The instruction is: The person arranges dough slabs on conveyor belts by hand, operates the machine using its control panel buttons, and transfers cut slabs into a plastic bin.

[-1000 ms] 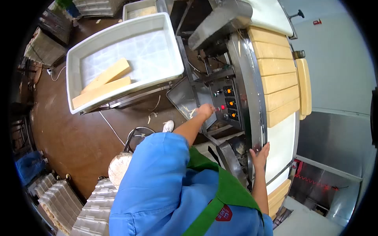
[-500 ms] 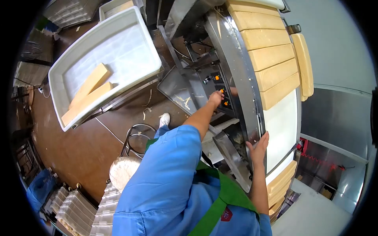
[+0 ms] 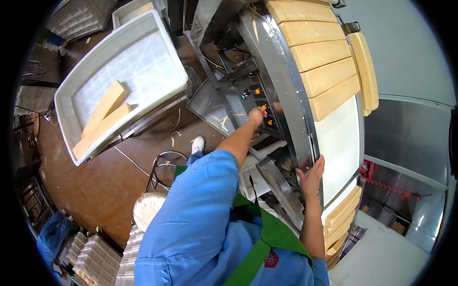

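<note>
My left hand (image 3: 257, 117) reaches down to a control panel on the side of a steel conveyor machine. Its fingers are closed around an orange knob (image 3: 264, 108), partly hidden by them. Other orange knobs (image 3: 257, 91) sit beside it on the panel. My right hand (image 3: 312, 178) lies flat on the machine's metal edge, next to the white belt (image 3: 338, 138), fingers stretched and thumb apart. Pale yellow bars (image 3: 324, 57) lie side by side on the belt, beyond my right hand.
A white tub (image 3: 138, 52) with two pale bars (image 3: 106, 102) stands at left. Shavings lie in a metal tray (image 3: 214, 112) below the panel. A round stool (image 3: 148, 207) is near my left elbow. More bars (image 3: 342, 214) are stacked at right; a red coiled hose (image 3: 389, 187) hangs behind.
The whole view has shifted slightly. My left hand stays at the orange knob and my right hand stays on the machine's edge.
</note>
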The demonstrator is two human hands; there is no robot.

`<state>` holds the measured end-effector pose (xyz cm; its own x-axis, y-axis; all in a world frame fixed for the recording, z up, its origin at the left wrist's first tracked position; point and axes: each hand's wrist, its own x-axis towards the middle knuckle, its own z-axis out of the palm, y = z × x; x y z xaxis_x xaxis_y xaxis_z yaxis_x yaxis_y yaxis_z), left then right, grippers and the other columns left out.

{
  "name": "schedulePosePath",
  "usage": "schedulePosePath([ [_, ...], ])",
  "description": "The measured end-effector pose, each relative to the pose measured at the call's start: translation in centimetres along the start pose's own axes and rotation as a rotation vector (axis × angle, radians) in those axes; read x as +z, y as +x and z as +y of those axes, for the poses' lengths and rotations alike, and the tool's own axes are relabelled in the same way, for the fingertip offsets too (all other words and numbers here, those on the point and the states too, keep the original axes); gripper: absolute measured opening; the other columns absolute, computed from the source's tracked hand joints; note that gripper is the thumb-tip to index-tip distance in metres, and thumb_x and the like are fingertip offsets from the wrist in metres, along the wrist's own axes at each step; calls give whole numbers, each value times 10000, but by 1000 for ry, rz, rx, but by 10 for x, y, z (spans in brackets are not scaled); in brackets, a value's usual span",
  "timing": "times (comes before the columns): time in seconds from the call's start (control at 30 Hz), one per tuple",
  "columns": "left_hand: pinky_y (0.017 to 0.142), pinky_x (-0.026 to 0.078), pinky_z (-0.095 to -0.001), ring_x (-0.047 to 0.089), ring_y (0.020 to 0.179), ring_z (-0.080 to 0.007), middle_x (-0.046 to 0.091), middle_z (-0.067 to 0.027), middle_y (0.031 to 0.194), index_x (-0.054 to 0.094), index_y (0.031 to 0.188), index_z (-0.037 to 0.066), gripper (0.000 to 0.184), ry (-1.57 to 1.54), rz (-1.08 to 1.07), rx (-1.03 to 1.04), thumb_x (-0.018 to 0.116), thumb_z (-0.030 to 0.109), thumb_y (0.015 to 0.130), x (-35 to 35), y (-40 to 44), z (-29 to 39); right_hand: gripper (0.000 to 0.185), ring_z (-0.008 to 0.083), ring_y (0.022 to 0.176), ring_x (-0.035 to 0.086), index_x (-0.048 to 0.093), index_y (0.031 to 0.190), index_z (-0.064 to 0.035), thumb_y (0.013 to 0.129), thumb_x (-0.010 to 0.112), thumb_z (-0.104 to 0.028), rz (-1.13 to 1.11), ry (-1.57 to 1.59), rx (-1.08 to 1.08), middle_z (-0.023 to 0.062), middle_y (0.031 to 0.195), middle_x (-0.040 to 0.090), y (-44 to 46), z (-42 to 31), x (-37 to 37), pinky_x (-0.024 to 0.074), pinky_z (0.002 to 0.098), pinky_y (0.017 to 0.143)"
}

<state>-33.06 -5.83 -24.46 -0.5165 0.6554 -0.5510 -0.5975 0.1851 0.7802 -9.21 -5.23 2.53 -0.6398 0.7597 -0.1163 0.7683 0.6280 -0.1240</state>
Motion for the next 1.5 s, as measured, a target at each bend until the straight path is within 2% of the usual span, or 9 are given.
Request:
schedulePosePath([
  [0.4, 670, 484, -313, 593, 667, -177, 616, -63, 748, 595, 845, 37, 352, 93, -90, -128, 405, 300, 981, 6, 0, -50, 1005, 419, 1332, 202, 113, 1426, 30, 703, 768, -210, 4, -19, 24, 272, 1442, 193, 1, 0, 3, 155, 464, 1108],
  [0.57, 641, 494, -308, 593, 712, -172, 604, -40, 816, 580, 931, 64, 304, -264, -173, -303, 384, 288, 989, 24, -27, -37, 1004, 415, 1334, 202, 114, 1422, 41, 701, 768, -206, 2, -16, -6, 259, 1450, 193, 0, 0, 1, 153, 469, 1107],
  [0.77, 644, 490, -309, 594, 726, -174, 598, -45, 826, 572, 980, 68, 226, -241, -145, -397, 405, 219, 969, 33, -22, -36, 1011, 414, 1337, 200, 116, 1417, 47, 693, 773, -207, 5, -12, -1, 260, 1449, 197, 0, 1, 0, 164, 472, 1101],
  [1.1, 658, 492, -332, 592, 725, -177, 607, -53, 832, 572, 966, 53, 207, -356, -174, -274, 475, 234, 939, 25, -20, -57, 1046, 405, 1338, 212, 99, 1429, 32, 683, 781, -236, 39, -35, 17, 242, 1452, 210, -2, 5, 5, 162, 479, 1104],
  [1.17, 665, 492, -362, 605, 798, -210, 625, -84, 873, 577, 1005, 29, 265, -25, -163, -99, 453, 257, 949, 13, -20, -67, 1064, 402, 1339, 222, 98, 1435, 18, 674, 786, -262, 37, -56, 19, 237, 1452, 223, -2, 6, 5, 165, 483, 1105],
  [1.3, 759, 482, -379, 610, 825, -274, 626, -162, 958, 569, 1037, 16, 323, 300, -279, -127, 540, 295, 877, -53, -7, -99, 943, 383, 1335, 252, 210, 1429, -20, 717, 751, -318, 137, 48, -63, 206, 1451, 268, -5, 16, 2, 199, 462, 1101],
  [1.33, 733, 488, -371, 613, 810, -242, 641, -139, 905, 582, 1001, 16, 301, 400, -270, -55, 528, 287, 883, -69, -32, -77, 893, 381, 1332, 260, 232, 1423, -22, 746, 730, -323, 106, 162, -6, 207, 1444, 281, -7, 29, 2, 212, 450, 1099],
  [1.4, 744, 485, -323, 607, 813, -178, 639, -87, 872, 590, 984, 11, 319, 95, -282, -157, 537, 315, 902, -115, -71, -59, 751, 371, 1328, 275, 281, 1397, -5, 821, 664, -296, 138, 427, 138, 218, 1433, 296, -17, 50, -7, 241, 420, 1092],
  [1.5, 718, 485, -314, 600, 783, -170, 631, -82, 848, 615, 943, 39, 278, 350, -337, -67, 550, 302, 884, -203, -109, -52, 739, 375, 1324, 280, 282, 1391, 7, 815, 658, -265, 445, 187, 433, 226, 1420, 309, -56, 129, 0, 237, 417, 1094],
])
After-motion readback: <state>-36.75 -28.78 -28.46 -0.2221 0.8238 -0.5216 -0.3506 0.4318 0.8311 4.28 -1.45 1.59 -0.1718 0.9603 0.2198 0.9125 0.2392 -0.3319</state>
